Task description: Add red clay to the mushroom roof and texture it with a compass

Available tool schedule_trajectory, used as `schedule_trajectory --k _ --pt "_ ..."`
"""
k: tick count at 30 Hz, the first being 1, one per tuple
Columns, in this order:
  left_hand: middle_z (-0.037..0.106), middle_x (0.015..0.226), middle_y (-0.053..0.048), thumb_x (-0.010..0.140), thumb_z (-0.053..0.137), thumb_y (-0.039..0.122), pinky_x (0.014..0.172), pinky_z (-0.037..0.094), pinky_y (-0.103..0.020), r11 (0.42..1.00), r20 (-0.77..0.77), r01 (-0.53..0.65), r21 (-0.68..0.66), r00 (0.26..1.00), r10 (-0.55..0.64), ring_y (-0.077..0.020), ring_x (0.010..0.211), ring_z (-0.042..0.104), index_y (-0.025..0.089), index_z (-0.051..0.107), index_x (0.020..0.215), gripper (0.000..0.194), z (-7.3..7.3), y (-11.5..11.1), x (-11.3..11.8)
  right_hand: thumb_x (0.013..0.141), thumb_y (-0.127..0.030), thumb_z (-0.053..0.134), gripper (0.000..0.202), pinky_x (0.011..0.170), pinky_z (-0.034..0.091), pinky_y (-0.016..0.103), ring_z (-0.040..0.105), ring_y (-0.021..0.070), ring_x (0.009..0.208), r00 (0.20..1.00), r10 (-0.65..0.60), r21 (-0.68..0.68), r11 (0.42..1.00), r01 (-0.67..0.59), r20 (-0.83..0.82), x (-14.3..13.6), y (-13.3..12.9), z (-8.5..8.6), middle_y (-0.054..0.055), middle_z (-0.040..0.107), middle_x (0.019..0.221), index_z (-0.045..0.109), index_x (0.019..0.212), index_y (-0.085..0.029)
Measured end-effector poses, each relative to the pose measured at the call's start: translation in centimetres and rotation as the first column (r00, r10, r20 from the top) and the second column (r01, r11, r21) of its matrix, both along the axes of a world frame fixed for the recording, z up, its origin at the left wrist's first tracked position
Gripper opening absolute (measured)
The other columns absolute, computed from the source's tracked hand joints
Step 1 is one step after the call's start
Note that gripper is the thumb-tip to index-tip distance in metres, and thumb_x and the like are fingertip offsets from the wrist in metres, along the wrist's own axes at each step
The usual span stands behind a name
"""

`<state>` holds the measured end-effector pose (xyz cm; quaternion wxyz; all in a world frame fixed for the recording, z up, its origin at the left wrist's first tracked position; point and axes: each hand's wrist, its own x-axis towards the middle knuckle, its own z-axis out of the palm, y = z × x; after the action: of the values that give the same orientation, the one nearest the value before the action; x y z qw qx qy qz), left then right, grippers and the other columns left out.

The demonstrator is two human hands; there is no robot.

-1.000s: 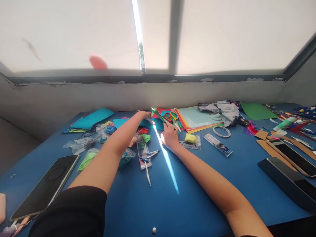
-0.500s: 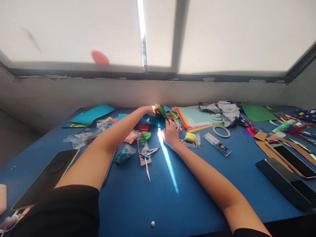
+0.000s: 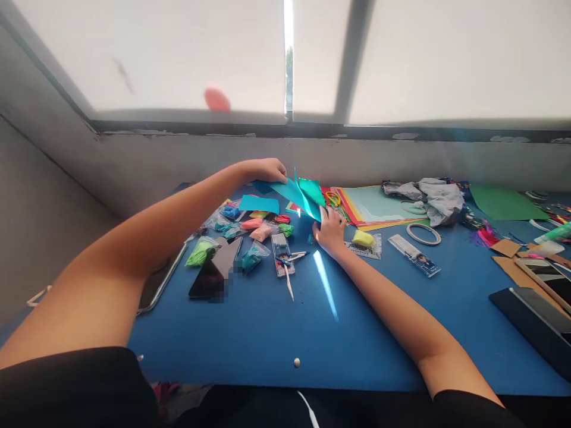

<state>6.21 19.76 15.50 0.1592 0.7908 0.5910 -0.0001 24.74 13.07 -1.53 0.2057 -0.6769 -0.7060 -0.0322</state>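
Out over the far part of the table, my left hand [image 3: 272, 169] pinches the upper left edge of a teal paper sheet [image 3: 291, 191]. My right hand [image 3: 331, 229] is closed on the lower right end of the same sheet. The paper is bent and raised, with sunlight catching a fold near its middle; whether it is one sheet or two I cannot tell. Behind my right fingers lie yellow-handled scissors [image 3: 332, 198]. Another teal paper piece [image 3: 259, 204] lies on the bags to the left. Close to my right wrist is a yellow clay packet [image 3: 363, 239].
Bagged coloured clay [image 3: 261, 232], a compass [image 3: 285, 260] on its case and a phone [image 3: 214, 270] lie left of centre. Stacked coloured paper [image 3: 366, 202], a tape roll [image 3: 423, 234] and a crumpled grey cloth [image 3: 439, 199] are rightward. A small bead [image 3: 297, 362] sits near the front edge.
My left hand has risen and lifted the paper, which now shows bright teal and spreads between both hands. The view has swung left, uncovering a phone and a green clay bag.
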Motion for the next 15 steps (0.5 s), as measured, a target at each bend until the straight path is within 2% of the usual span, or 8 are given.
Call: schedule_trajectory --k 2,4,7,8,10,12,13,15 --pt "0.062 0.083 -0.002 0.079 0.057 0.033 0.077 0.042 -0.028 0.999 0.015 -0.035 0.017 0.999 0.034 -0.025 0.091 0.06 0.017 0.07 0.097 0.028 1.2 -2.7 -2.3 0.086 -0.021 0.045 0.053 0.102 0.03 0.054 0.041 0.0341 0.13 1.0 -0.008 -0.011 1.0 0.008 0.018 0.1 0.0 -0.2 0.021 0.044 0.145 0.05 0.137 -0.011" --pt "0.058 0.079 -0.001 0.079 0.053 0.04 0.077 0.042 -0.029 0.997 0.053 -0.064 0.034 0.997 0.062 -0.0237 0.088 0.058 0.018 0.068 0.095 0.031 2.0 -6.6 -4.6 0.085 -0.019 0.043 0.048 0.101 0.031 0.055 0.041 0.0346 0.128 0.999 -0.012 -0.024 1.0 0.013 0.039 0.1 -0.1 -0.3 0.022 0.046 0.143 0.055 0.131 -0.01" --pt "0.053 0.071 0.0 0.073 0.046 0.06 0.072 0.042 -0.031 0.985 0.084 -0.171 0.033 0.982 0.168 -0.0202 0.076 0.055 0.019 0.066 0.086 0.048 1.5 -14.4 -8.1 0.085 -0.019 0.042 0.041 0.098 0.031 0.06 0.041 0.0374 0.126 0.997 -0.001 -0.058 0.998 0.005 0.073 0.1 -0.3 0.3 0.024 0.047 0.14 0.062 0.119 -0.008" --pt "0.053 0.069 0.0 0.069 0.041 0.069 0.07 0.042 -0.031 0.981 0.101 -0.195 0.02 0.976 0.192 -0.02 0.073 0.054 0.021 0.065 0.084 0.056 0.6 -17.4 -9.3 0.085 -0.019 0.042 0.04 0.098 0.03 0.062 0.04 0.0383 0.126 0.996 0.012 -0.07 0.998 -0.006 0.086 -0.1 -0.4 0.7 0.024 0.047 0.14 0.064 0.116 -0.007" --pt "0.059 0.069 0.003 0.061 0.036 0.081 0.068 0.045 -0.032 0.961 0.093 -0.263 -0.08 0.958 0.27 -0.0238 0.076 0.056 0.029 0.068 0.08 0.064 -2.2 -23.5 -12.4 0.085 -0.016 0.039 0.038 0.1 0.026 0.063 0.041 0.038 0.124 0.992 0.053 -0.095 0.995 -0.042 0.113 -0.6 -1.2 1.9 0.023 0.052 0.134 0.067 0.11 -0.008" --pt "0.066 0.079 0.01 0.061 0.04 0.084 0.075 0.048 -0.035 0.903 0.067 -0.411 -0.129 0.905 0.421 -0.0277 0.088 0.059 0.046 0.069 0.088 0.055 -6.1 -29.2 -16.3 0.088 -0.017 0.035 0.039 0.1 0.028 0.061 0.047 0.0365 0.117 0.987 0.099 -0.124 0.989 -0.083 0.128 -1.9 -2.6 3.0 0.023 0.061 0.119 0.068 0.105 -0.008" --pt "0.068 0.086 0.016 0.058 0.04 0.086 0.08 0.048 -0.037 0.86 0.087 -0.495 -0.123 0.858 0.506 -0.0287 0.092 0.06 0.054 0.067 0.089 0.051 -8.2 -31.7 -18.4 0.091 -0.022 0.033 0.04 0.099 0.032 0.059 0.048 0.0355 0.116 0.983 0.13 -0.129 0.985 -0.113 0.128 -2.8 -3.6 3.4 0.022 0.062 0.118 0.067 0.108 -0.009" --pt "0.068 0.096 0.024 0.064 0.032 0.085 0.084 0.049 -0.04 0.815 0.09 -0.526 -0.243 0.825 0.559 -0.0297 0.096 0.06 0.067 0.059 0.098 0.046 -11.9 -35.7 -22.2 0.094 -0.039 0.036 0.043 0.094 0.04 0.051 0.051 0.0326 0.114 0.964 0.236 -0.163 0.963 -0.215 0.123 -5.0 -6.0 3.8 0.017 0.061 0.124 0.062 0.121 -0.016"
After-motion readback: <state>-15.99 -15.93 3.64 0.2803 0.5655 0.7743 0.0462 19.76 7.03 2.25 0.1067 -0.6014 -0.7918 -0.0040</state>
